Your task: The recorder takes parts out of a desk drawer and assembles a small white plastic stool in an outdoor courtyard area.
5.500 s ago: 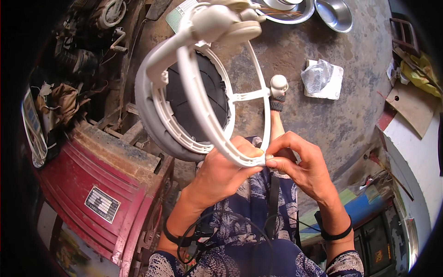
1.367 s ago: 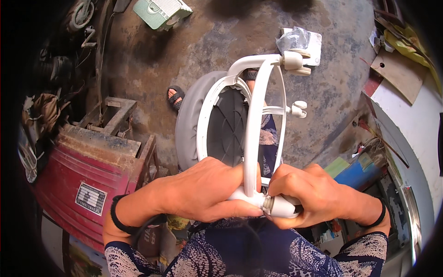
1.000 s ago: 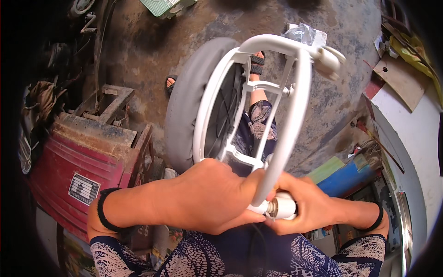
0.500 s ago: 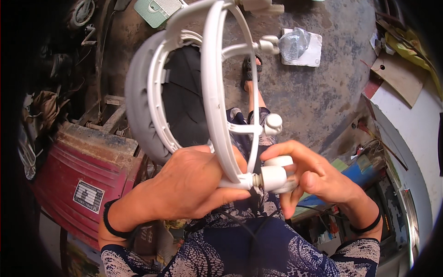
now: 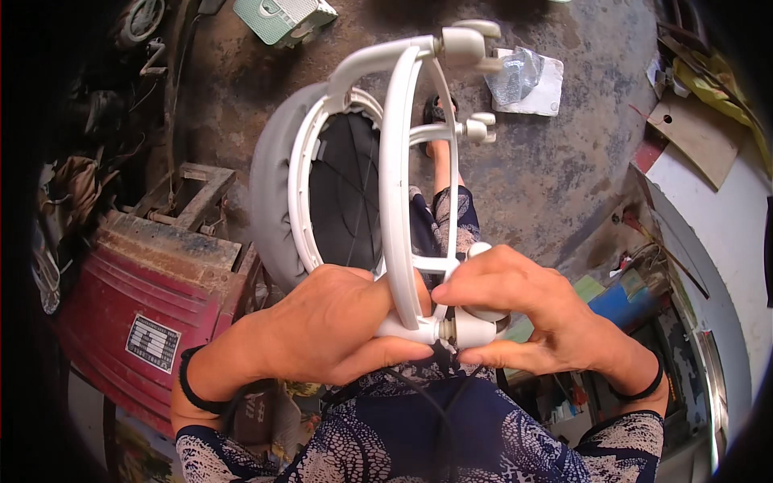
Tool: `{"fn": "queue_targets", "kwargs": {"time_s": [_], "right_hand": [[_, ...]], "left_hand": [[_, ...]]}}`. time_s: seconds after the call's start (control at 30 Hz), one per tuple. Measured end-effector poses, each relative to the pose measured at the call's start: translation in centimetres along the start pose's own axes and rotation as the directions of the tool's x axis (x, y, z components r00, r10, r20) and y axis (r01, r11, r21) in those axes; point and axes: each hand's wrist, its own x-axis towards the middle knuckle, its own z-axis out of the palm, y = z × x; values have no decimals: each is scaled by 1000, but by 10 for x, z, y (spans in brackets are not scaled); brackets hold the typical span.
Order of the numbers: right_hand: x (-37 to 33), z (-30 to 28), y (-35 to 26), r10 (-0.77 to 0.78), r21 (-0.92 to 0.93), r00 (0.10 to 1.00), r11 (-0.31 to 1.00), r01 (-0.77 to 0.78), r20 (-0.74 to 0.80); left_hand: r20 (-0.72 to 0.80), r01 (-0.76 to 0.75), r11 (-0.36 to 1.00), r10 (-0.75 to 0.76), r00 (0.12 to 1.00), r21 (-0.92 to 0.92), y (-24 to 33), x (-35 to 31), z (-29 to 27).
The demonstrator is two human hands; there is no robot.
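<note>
A white plastic stool-like frame (image 5: pixel 396 177) with a ring, curved ribs and caster wheels is tilted on its side in front of me. A gathered grey padded cover (image 5: pixel 272 189) wraps its left side, with black fabric (image 5: pixel 346 189) inside the ring. My left hand (image 5: pixel 322 326) is closed round the near end of the frame. My right hand (image 5: pixel 539 314) has its fingers and thumb round the nearest white caster wheel (image 5: pixel 475 331), whose metal stem shows at the frame's socket. Two more casters, an upper one (image 5: pixel 465 46) and a middle one (image 5: pixel 477 129), stick out to the right.
A red metal machine cover (image 5: pixel 145 298) with a rusty frame stands at left. On the stained concrete floor lie a pale green box (image 5: pixel 278 18) and a white block (image 5: pixel 543 88) with clear plastic wrap. Boards (image 5: pixel 696 141) and clutter line the right side.
The frame has turned and shifted slightly right and down, bringing its top caster fully into view. My right hand has moved left, its fingers closing round the near caster.
</note>
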Motion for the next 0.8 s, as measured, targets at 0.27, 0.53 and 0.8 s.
{"fn": "queue_targets", "kwargs": {"time_s": [0.27,0.53,0.8], "right_hand": [[-4,-1,7,158,297,962,929,-221,221],[-5,-3,-5,314,537,876,697,-475,367],[-14,11,4,182,388,983,904,-180,31]], "left_hand": [[134,134,975,-111,985,-177,5,1,-1],[114,-19,990,35,993,-140,-1,2,3],[26,-45,953,39,999,300,14,12,1]]}}
